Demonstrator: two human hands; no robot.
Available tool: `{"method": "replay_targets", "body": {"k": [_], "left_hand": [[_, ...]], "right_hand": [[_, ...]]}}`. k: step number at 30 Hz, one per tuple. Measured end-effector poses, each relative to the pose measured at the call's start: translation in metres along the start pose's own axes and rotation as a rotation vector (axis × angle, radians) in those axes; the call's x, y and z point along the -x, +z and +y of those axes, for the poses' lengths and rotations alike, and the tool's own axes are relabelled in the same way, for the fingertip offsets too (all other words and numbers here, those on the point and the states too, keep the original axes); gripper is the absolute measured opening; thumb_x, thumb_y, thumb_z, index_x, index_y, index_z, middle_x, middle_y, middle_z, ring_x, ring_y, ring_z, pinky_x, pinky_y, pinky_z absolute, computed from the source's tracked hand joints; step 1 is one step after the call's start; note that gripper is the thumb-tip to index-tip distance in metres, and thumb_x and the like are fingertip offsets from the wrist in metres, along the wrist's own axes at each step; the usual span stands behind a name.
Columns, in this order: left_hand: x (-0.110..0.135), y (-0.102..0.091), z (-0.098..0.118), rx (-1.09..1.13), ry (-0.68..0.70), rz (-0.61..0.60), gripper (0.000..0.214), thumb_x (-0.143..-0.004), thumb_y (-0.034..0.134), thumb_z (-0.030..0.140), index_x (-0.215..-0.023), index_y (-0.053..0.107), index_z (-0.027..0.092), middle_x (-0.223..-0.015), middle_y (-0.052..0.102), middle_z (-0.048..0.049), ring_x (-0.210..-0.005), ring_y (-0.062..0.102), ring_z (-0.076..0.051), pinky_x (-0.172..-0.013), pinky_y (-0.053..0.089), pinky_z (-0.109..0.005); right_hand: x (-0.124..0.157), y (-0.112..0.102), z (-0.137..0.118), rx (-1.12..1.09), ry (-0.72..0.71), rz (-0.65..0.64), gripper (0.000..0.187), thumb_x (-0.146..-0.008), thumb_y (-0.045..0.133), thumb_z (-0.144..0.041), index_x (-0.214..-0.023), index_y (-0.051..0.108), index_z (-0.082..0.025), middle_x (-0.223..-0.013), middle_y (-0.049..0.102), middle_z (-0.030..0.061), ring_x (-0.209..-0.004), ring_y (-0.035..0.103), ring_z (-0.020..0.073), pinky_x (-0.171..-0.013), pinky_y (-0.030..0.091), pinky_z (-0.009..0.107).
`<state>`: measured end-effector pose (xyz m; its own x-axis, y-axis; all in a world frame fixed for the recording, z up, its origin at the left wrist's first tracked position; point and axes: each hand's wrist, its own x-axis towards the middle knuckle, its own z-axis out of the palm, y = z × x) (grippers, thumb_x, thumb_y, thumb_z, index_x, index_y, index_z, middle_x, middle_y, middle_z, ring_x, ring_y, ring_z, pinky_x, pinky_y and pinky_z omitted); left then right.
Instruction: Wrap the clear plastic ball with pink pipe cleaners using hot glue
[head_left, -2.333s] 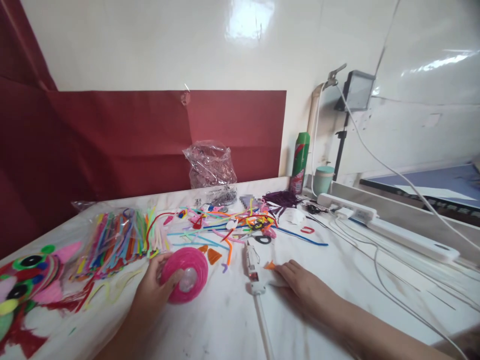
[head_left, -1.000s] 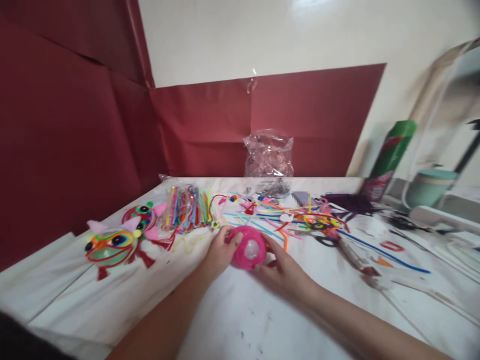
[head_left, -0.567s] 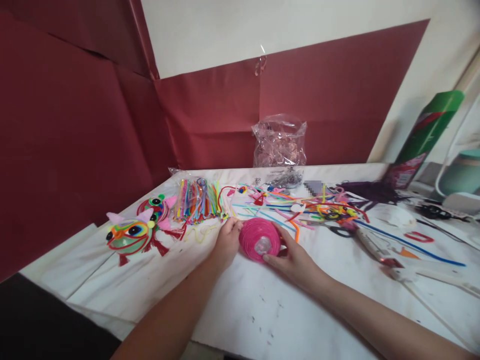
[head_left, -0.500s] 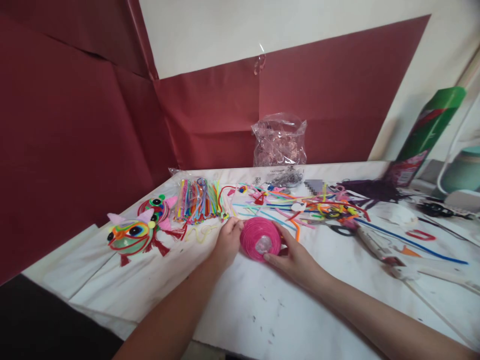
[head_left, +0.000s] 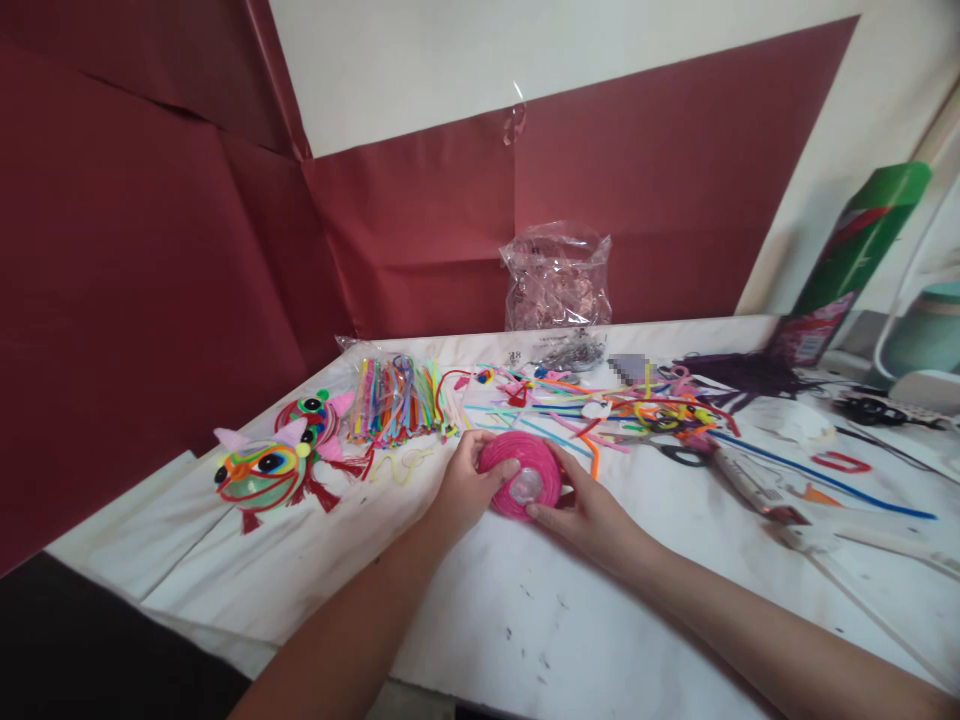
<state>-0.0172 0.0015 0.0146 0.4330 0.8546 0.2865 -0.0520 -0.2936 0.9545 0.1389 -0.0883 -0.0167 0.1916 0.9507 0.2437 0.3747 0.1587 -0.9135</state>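
A round spool of bright pink cord (head_left: pixel 541 462) is between my two hands, its pale core (head_left: pixel 524 487) facing me. My left hand (head_left: pixel 466 482) grips its left side, thumb laid over the front face and fingers behind. On the right side, my right hand (head_left: pixel 585 508) is closed round the edge, with the thumb at the lower rim. The fingers behind the spool are partly hidden. Beyond it lie loose coloured pipe cleaners (head_left: pixel 570 412) and a bundle of pipe cleaners in a clear bag (head_left: pixel 397 400).
Two colourful animal-face crafts with red tassels (head_left: pixel 262 475) stand at the left. Right of my hands lie black-handled scissors (head_left: pixel 681 455), a glue gun (head_left: pixel 757 490) and a blue pipe cleaner (head_left: pixel 847 485). A clear plastic bag (head_left: pixel 559 285) and a green bottle (head_left: pixel 855 260) stand at the back.
My left hand has gone from beside the spool's left edge to a grip on it, thumb now across the front. My right hand keeps its hold, and the spool stays in about the same place.
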Motion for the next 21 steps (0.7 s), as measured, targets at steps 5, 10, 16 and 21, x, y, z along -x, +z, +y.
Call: {"method": "replay_targets", "body": {"k": [5,10,16,21], "left_hand": [[-0.001,-0.001,-0.003,-0.028,0.064,0.108,0.034,-0.079,0.062,0.050,-0.097,0.060,0.020,-0.096,0.067,-0.0064,-0.092,0.063,-0.021,-0.083,0.047,-0.032],[-0.005,-0.010,0.000,-0.057,0.112,0.278,0.024,-0.084,0.052,0.043,-0.073,0.054,0.022,-0.075,0.059,-0.0010,-0.078,0.056,-0.017,-0.079,0.043,-0.030],[-0.006,-0.016,0.005,-0.051,0.137,0.315,0.030,-0.084,0.049,0.040,-0.060,0.043,0.024,-0.057,0.045,0.0036,-0.059,0.046,-0.014,-0.066,0.039,-0.028],[-0.005,-0.016,0.006,-0.044,0.167,0.307,0.024,-0.081,0.056,0.040,-0.066,0.051,0.022,-0.066,0.053,0.0014,-0.067,0.050,-0.015,-0.069,0.040,-0.028]], "right_hand": [[-0.005,-0.003,0.004,-0.018,-0.006,0.027,0.078,-0.074,0.070,-0.044,-0.142,0.036,-0.022,-0.127,0.060,0.0127,-0.098,0.067,0.0255,-0.077,0.058,0.041],[-0.013,-0.008,0.012,-0.067,-0.014,0.069,0.075,-0.076,0.069,-0.044,-0.140,0.038,-0.019,-0.121,0.064,0.0138,-0.097,0.068,0.0249,-0.081,0.058,0.042],[-0.013,-0.010,0.015,-0.092,-0.005,0.092,0.073,-0.071,0.072,-0.042,-0.134,0.044,-0.017,-0.115,0.067,0.0133,-0.094,0.069,0.0247,-0.081,0.057,0.042],[-0.011,-0.012,0.011,-0.121,0.033,0.115,0.073,-0.069,0.074,-0.046,-0.132,0.047,-0.019,-0.115,0.068,0.0128,-0.087,0.069,0.0246,-0.078,0.058,0.043]]}}
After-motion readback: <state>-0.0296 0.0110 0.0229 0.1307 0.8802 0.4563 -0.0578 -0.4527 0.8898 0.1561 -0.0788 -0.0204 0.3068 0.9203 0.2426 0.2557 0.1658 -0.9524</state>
